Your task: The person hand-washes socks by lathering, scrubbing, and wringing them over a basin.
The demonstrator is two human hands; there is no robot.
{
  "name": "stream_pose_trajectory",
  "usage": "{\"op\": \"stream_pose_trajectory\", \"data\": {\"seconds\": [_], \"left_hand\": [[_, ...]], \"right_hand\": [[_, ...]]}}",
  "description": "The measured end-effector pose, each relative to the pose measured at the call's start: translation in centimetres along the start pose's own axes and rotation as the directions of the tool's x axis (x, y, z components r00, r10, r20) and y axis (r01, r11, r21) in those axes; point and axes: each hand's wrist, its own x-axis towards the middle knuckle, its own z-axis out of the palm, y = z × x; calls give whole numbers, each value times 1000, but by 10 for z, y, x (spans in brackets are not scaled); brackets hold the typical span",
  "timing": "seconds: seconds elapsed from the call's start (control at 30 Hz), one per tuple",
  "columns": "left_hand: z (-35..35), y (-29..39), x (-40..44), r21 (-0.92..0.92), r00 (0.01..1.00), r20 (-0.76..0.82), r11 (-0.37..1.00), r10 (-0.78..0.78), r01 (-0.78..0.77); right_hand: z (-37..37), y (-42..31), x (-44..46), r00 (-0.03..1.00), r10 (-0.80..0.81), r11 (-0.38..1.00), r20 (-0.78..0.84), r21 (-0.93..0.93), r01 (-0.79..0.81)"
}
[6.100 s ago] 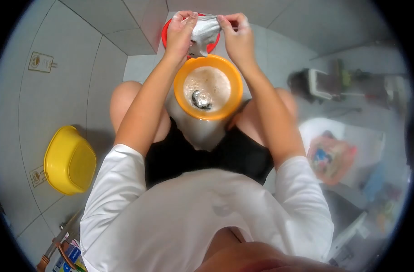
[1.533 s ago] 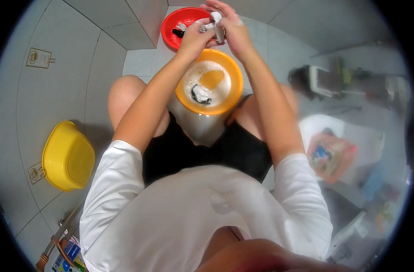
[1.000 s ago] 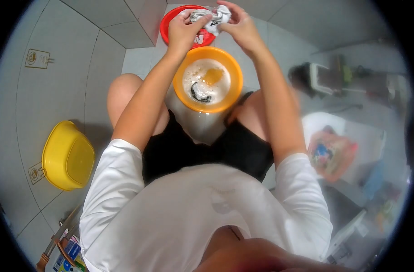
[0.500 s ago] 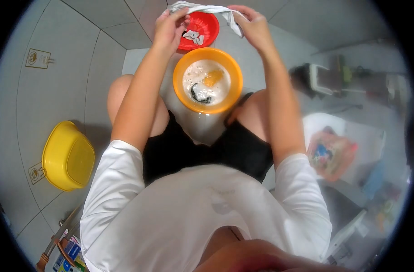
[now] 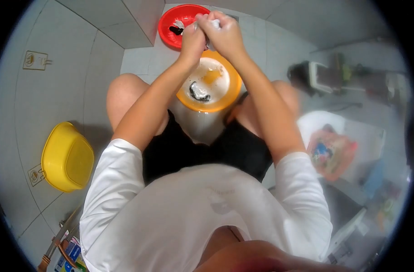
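My left hand (image 5: pixel 193 43) and my right hand (image 5: pixel 225 36) are close together, both closed around a bunched white cloth (image 5: pixel 215 24). Only small bits of the cloth show between the fingers. Just below them stands an orange basin (image 5: pixel 237 84) of cloudy, sudsy water, its far rim partly behind my hands. A dark piece (image 5: pixel 199 93) and an orange-yellow patch (image 5: pixel 211 76) show in the water. Behind my left hand, a red basin (image 5: pixel 167 21) on the floor holds small white and black cloth pieces (image 5: pixel 176 30).
A yellow basin (image 5: pixel 69 156) hangs on the tiled wall at left. At right are a pinkish bag (image 5: pixel 331 154) with mixed items and a blurred white-framed object (image 5: pixel 315 77). My knees flank the orange basin.
My hands have come together from wide apart, and the white cloth stretched between them is now bunched up in both fists. More of the red basin shows.
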Motion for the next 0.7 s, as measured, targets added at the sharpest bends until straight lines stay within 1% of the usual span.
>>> {"op": "stream_pose_trajectory", "data": {"seconds": [0.03, 0.07, 0.1, 0.13, 0.17, 0.2, 0.23, 0.27, 0.3, 0.33, 0.37, 0.4, 0.43, 0.47, 0.5, 0.53, 0.57, 0.6, 0.63, 0.67, 0.7], "left_hand": [[2, 3, -6, 30, 998, 44, 998, -49, 47], [3, 3, -5, 24, 998, 42, 999, -50, 49], [3, 3, -3, 44, 994, 53, 995, -95, 93], [2, 4, 1, 67, 988, 64, 989, -139, 135], [-6, 3, 12, 1, 990, -39, 991, -137, 137], [-15, 1, 18, 3, 990, -40, 991, -134, 134], [-27, -8, 22, -128, 994, -2, 986, -113, 111], [-29, -3, 20, -257, 996, 33, 962, -87, 92], [-11, -10, 9, -171, 993, -66, 979, 103, -113], [6, -8, -3, -77, 952, -168, 959, 257, -273], [6, -5, -14, -26, 990, -88, 993, 114, -117], [5, 0, -22, 35, 999, -13, 999, -40, 41], [5, -1, -19, 29, 999, -10, 999, -44, 44], [2, -4, -10, -30, 997, -17, 997, -75, 74], [-2, -5, -1, -89, 994, -25, 991, -104, 102], [-16, -17, 11, -91, 994, -26, 990, -106, 103], [-36, -37, 23, -276, 984, 155, 952, -93, 133], [-47, -46, 29, -440, 944, 326, 878, -42, 191], [-7, -4, -2, -370, 997, -11, 927, -72, 62], [4, 10, -18, -364, 997, -8, 929, -73, 65], [11, 19, -28, -311, 994, -11, 945, -113, 104]], "right_hand": [[3, 1, 1, 997, 17, 985, -70, -169, -29], [8, 11, 3, 998, 19, 984, -67, -174, -30], [17, 24, 5, 977, 23, 996, -213, -74, -39], [26, 32, 7, 934, 41, 999, -355, 31, -32], [36, 27, -2, 933, -83, 995, -350, -84, 57], [43, 22, -10, 933, -85, 995, -350, -81, 60], [50, 17, -17, 940, -233, 963, -249, -192, 188], [54, 4, -26, 921, -367, 903, -130, -286, 320], [49, -10, -29, 949, -191, 979, -252, -122, 164], [42, -7, -21, 949, -191, 979, -251, -120, 165], [32, -1, -6, 937, -106, 994, -334, -50, 94], [26, 6, 3, 912, -15, 999, -410, 22, 26], [30, 12, 2, 904, 33, 987, -426, 154, 36], [38, 24, -5, 903, 34, 988, -428, 151, 34], [48, 38, -16, 927, -164, 986, -338, -33, 163], [55, 43, -26, 917, -341, 932, -208, -199, 302], [54, 2, -43, 957, -267, 934, -112, -274, 229], [53, -2, -36, 957, -268, 934, -112, -272, 230], [51, 0, -27, 922, -321, 922, -217, -295, 251], [48, 0, -18, 873, -369, 909, -319, -321, 267], [41, -6, -11, 889, -226, 962, -399, -235, 139]]}}
